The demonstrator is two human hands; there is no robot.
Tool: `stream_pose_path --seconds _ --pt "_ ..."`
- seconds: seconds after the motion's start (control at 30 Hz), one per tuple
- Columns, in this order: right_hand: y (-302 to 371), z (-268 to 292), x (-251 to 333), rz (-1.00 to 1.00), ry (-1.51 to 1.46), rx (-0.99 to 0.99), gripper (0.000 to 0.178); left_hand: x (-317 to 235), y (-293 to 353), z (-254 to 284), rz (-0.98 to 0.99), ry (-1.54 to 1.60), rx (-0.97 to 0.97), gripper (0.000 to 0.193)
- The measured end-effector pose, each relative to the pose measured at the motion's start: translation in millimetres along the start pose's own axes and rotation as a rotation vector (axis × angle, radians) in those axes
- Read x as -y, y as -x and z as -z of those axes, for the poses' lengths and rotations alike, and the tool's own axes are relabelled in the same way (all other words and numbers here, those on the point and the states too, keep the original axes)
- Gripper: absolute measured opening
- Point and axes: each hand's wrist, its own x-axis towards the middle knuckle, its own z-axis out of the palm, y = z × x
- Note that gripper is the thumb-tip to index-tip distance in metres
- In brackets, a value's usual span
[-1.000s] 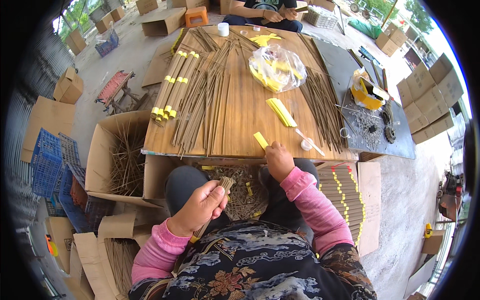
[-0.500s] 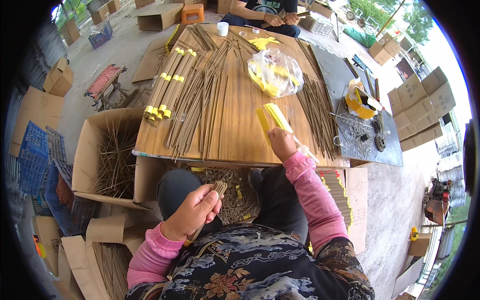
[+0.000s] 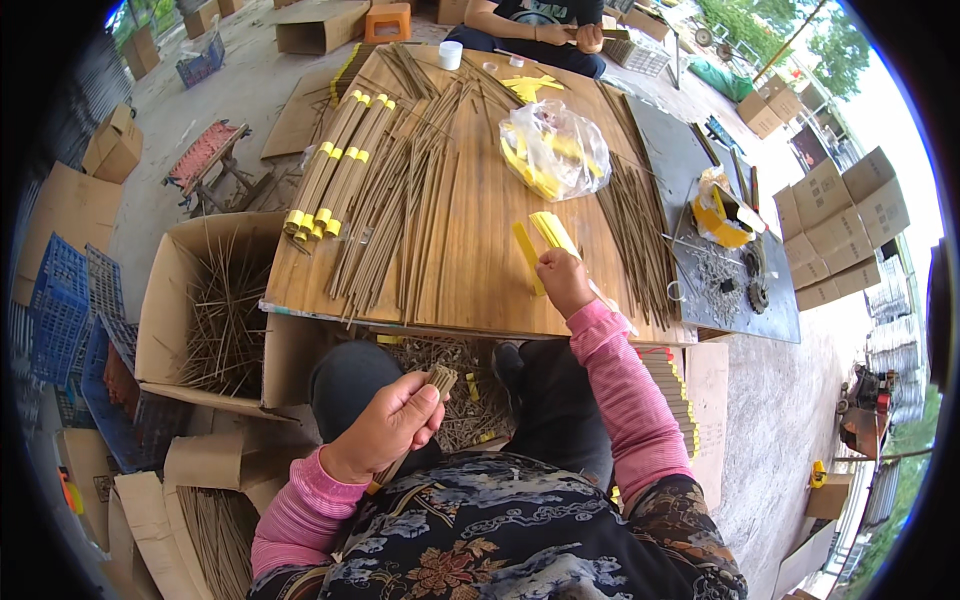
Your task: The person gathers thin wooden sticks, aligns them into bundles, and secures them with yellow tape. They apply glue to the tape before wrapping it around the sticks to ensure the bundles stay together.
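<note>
So my left hand (image 3: 395, 425), at 7 o'clock from the middle of my view, is closed snugly round a bundle of brown sticks (image 3: 441, 380), thumb pressed along the side, ends poking out toward 1 o'clock. My right hand (image 3: 566, 280), about 3 o'clock, is curled nearly into a fist with a yellow strip (image 3: 524, 247) seemingly pinched by its edge at the thumb side; can't tell if the strip touches the worktop (image 3: 480, 220). More yellow strips (image 3: 548, 228) lie fanned just beyond, at 1 o'clock.

My two cents: grip the bundle firmly enough that nothing slides, but don't crush it, and get those ends level. Take just one strip, by its edge, so the face doesn't crease.

Sticks look thin, straight, matte, probably brittle. Strip looks like flat, papery stuff. Worktop's smooth grained wood, with neat round yellow-banded rolls (image 3: 330, 165) at 10 o'clock and a crinkly clear bag (image 3: 555, 150) at 1 o'clock
</note>
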Motion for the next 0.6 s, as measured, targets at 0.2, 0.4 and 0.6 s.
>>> stream_pose_path --seconds 0.2,0.4,0.6 --pt "-3.5 0.7 7.1 -0.209 -0.203 0.049 0.016 1.0 -4.3 2.7 -0.004 0.016 0.015 0.029" --pt "-7.7 6.2 1.3 0.026 0.078 0.025 0.017 -2.5 -4.1 1.9 -0.006 0.027 0.014 0.030" --pt "-11.7 0.6 -6.0 -0.183 -0.304 0.033 0.021 -0.9 -5.5 3.2 0.004 0.026 0.016 0.030"
